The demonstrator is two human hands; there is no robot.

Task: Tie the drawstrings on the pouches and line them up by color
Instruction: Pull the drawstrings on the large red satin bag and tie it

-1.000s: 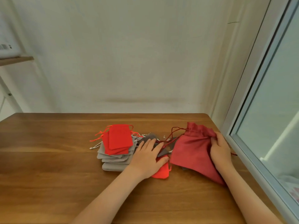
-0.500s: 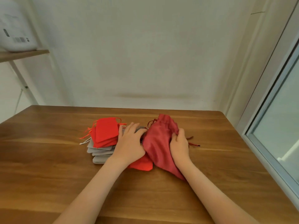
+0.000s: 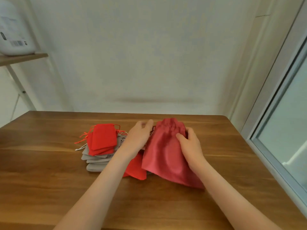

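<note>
On the wooden table point(image 3: 49, 171) we grip the dark red pouch point(image 3: 162, 156) with our right hand point(image 3: 191, 146), fingers curled on it; our left hand point(image 3: 138, 138) rests beside it, fingers relaxed and together.

Wooden table point(image 3: 49, 180); white appliance point(image 3: 15, 30) on a left shelf point(image 3: 25, 58); window point(image 3: 285, 130) at right

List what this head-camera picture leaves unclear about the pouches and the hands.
1. Head view: whether the dark red pouch has its drawstring tied. The left hand and the gripping right hand hide its cords.
2. Whether the left hand pinches a cord: its fingertips are blurred.
3. The number of grey pouches: bright red pouches cover the stack.
4. The white appliance: cut off by the left edge.
</note>
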